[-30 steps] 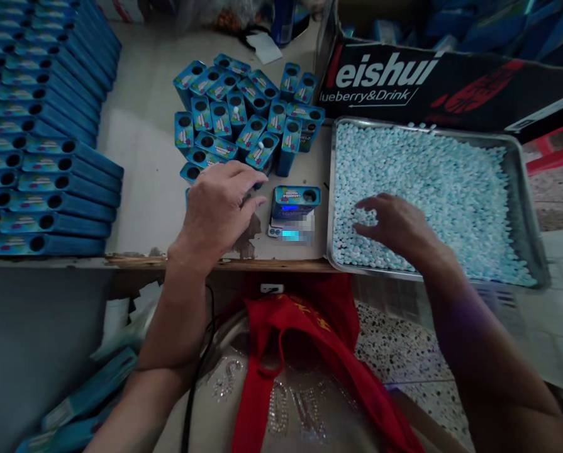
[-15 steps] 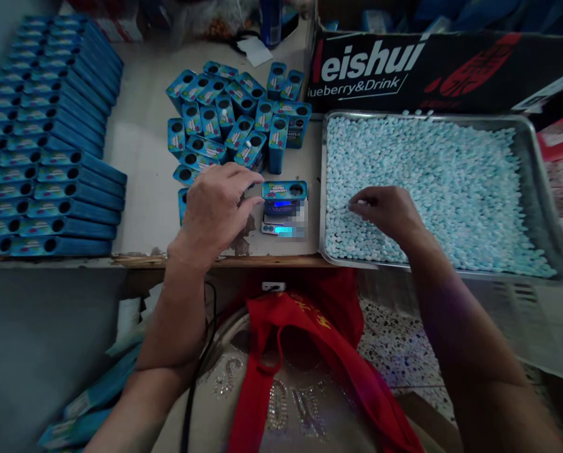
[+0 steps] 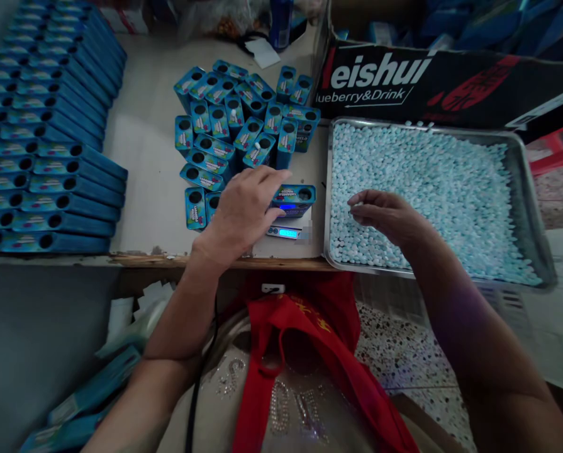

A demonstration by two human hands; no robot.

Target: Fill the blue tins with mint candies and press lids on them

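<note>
My left hand [image 3: 243,211] reaches around the left end of a blue candy tin [image 3: 296,194]. Its thumb and forefinger are spread on either side of the tin; I cannot tell whether they touch it. The tin has a round hole in its top and stands on a small digital scale [image 3: 285,233] with a lit display. My right hand [image 3: 382,211] is over the left part of a metal tray [image 3: 329,214] of pale blue and white candies [image 3: 432,201]. Its fingertips are pinched together, and what lies between them is hidden.
Several upright blue tins [image 3: 219,121] cluster behind my left hand, with candies on top of two. Stacked blue tins [image 3: 73,167] fill the table's left side. A black printed carton [image 3: 380,82] stands behind the tray. A white paper piece [image 3: 263,53] lies at the back.
My left hand has moved right, from beside the tin to around its left end. My right hand stays over the candies, its fingertips now closer together. The whole view has shifted slightly.
</note>
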